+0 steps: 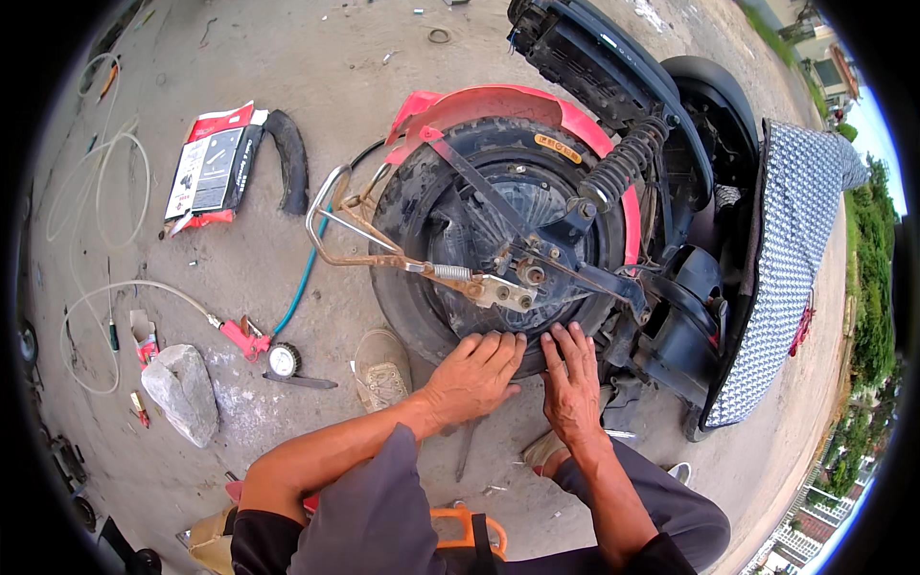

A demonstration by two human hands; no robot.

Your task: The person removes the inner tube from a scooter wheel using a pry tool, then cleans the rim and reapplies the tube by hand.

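In front of my knees is the rear wheel of a scooter, with a dirty black tyre and a dark hub. My left hand grips the tyre's near edge, its fingers close together over the sidewall. Just to the right, my right hand grips the same edge, its fingers long over the rubber. What my thumbs do underneath is hidden. A red mudguard curves around the far side of the tyre. Over the wheel's left side reaches a rusty metal stand with a small spring.
Left on the ground lie a red inflator with a round gauge, a blue hose, a stone, a printed packet and a black rubber strip. At right are a coil shock absorber and a patterned seat.
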